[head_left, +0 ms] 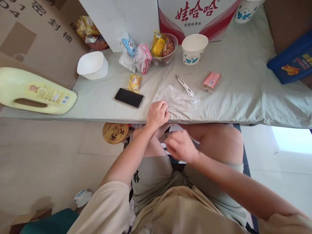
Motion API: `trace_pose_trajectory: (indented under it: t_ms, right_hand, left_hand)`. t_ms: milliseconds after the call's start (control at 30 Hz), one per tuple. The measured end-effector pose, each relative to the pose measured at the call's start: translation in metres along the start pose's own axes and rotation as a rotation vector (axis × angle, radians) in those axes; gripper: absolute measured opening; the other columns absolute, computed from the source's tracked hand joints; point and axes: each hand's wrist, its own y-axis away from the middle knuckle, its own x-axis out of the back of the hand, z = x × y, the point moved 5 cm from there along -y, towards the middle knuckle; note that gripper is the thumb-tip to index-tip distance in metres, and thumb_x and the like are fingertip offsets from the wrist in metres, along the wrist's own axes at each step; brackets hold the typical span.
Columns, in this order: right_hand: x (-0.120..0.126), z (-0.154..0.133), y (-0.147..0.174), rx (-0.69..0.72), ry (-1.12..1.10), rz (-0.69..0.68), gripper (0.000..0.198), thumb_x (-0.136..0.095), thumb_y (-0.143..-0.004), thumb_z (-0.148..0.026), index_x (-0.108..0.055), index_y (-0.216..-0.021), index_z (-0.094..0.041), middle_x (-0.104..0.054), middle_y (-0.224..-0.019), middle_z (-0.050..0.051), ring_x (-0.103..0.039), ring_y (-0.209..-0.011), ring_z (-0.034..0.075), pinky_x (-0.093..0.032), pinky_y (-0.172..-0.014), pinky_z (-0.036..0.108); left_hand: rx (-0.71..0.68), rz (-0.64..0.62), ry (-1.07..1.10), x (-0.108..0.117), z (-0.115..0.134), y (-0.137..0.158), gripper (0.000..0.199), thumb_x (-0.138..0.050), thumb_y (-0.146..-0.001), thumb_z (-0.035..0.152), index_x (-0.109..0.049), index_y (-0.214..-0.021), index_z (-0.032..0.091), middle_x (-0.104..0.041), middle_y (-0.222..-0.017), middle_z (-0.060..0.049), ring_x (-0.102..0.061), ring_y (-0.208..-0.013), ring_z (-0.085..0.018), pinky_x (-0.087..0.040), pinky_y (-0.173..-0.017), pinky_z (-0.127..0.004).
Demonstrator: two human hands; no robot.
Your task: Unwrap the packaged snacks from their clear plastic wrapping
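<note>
At the table's front edge, my left hand (158, 113) rests with its fingers curled in. It lies against the left end of a crumpled clear plastic wrapper (179, 100). Lower down, over my lap, my right hand (181, 146) is closed and somewhat blurred. Whatever either hand may hold is hidden. A white utility knife (184, 85) lies at the wrapper's far side. To the left of my left hand are a black phone (129, 97) and a small yellow snack packet (134, 83). A pink packet (211, 81) lies farther right.
Along the back stand a white tub (93, 65), wrapped packs (143, 58), a clear bowl (174, 48) of snacks, a paper cup (194, 49) and a red-white carton (197, 19). A yellow jug (36, 92) lies left; a blue container (292, 60) is right. A stool (115, 132) stands below.
</note>
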Motion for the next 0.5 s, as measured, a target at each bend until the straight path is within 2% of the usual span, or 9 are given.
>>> trace_pose_trajectory:
  t_ms: [67, 133, 167, 267, 367, 433, 500]
  right_hand:
    - [-0.043, -0.041, 0.042, 0.169, -0.186, -0.31, 0.022, -0.048, -0.094, -0.026, -0.068, -0.103, -0.024, -0.071, -0.093, 0.005, -0.061, -0.084, 0.019, -0.043, -0.078, 0.032]
    - [-0.079, -0.064, 0.08, 0.228, -0.221, -0.552, 0.016, -0.054, -0.093, -0.027, -0.069, -0.094, -0.023, -0.072, -0.089, 0.003, -0.063, -0.081, 0.017, -0.044, -0.071, 0.029]
    - [-0.091, -0.07, 0.094, 0.241, -0.23, -0.61, 0.016, -0.055, -0.093, -0.028, -0.069, -0.093, -0.022, -0.072, -0.09, 0.003, -0.064, -0.083, 0.017, -0.045, -0.071, 0.028]
    - [-0.102, -0.073, 0.112, 0.207, -0.257, -0.63, 0.02, -0.061, -0.092, -0.035, -0.067, -0.105, -0.021, -0.072, -0.102, 0.005, -0.066, -0.094, 0.019, -0.048, -0.077, 0.029]
    - [-0.096, -0.07, 0.113, 0.12, -0.212, -0.591, 0.044, -0.072, -0.084, -0.036, -0.06, -0.122, -0.019, -0.065, -0.123, 0.01, -0.062, -0.112, 0.024, -0.049, -0.089, 0.033]
    - [-0.095, -0.071, 0.114, 0.046, -0.156, -0.625, 0.044, -0.071, -0.084, -0.031, -0.058, -0.124, -0.018, -0.066, -0.122, 0.011, -0.063, -0.112, 0.024, -0.049, -0.09, 0.033]
    - [-0.097, -0.075, 0.118, -0.005, -0.119, -0.68, 0.034, -0.065, -0.087, -0.027, -0.06, -0.119, -0.017, -0.07, -0.112, 0.011, -0.067, -0.102, 0.024, -0.05, -0.087, 0.034]
  left_hand:
    - [0.002, -0.006, 0.011, -0.001, 0.0, 0.0, 0.025, -0.044, -0.087, 0.02, -0.064, -0.103, 0.02, -0.063, -0.117, -0.014, -0.058, -0.111, -0.029, -0.04, -0.102, -0.044]
    - [0.007, -0.016, 0.023, -0.003, 0.0, 0.0, 0.027, -0.044, -0.086, 0.02, -0.064, -0.105, 0.02, -0.062, -0.118, -0.015, -0.056, -0.113, -0.03, -0.039, -0.102, -0.046]
    - [0.011, -0.021, 0.028, -0.004, 0.001, 0.0, 0.028, -0.043, -0.087, 0.02, -0.063, -0.106, 0.02, -0.062, -0.119, -0.015, -0.055, -0.113, -0.031, -0.039, -0.103, -0.046]
    - [0.031, -0.026, 0.04, -0.006, 0.001, 0.0, 0.03, -0.042, -0.088, 0.02, -0.063, -0.109, 0.021, -0.06, -0.123, -0.014, -0.054, -0.116, -0.031, -0.037, -0.104, -0.046]
    - [0.047, -0.026, 0.049, -0.008, 0.002, -0.001, 0.03, -0.042, -0.088, 0.02, -0.062, -0.11, 0.022, -0.059, -0.124, -0.013, -0.053, -0.117, -0.031, -0.036, -0.104, -0.046]
    - [0.048, -0.033, 0.055, -0.01, 0.002, -0.002, 0.03, -0.043, -0.088, 0.02, -0.061, -0.111, 0.022, -0.058, -0.125, -0.014, -0.052, -0.118, -0.03, -0.037, -0.104, -0.046]
    - [0.048, -0.047, 0.064, -0.011, 0.003, -0.004, 0.029, -0.043, -0.089, 0.022, -0.061, -0.111, 0.022, -0.058, -0.125, -0.014, -0.053, -0.117, -0.03, -0.037, -0.105, -0.046]
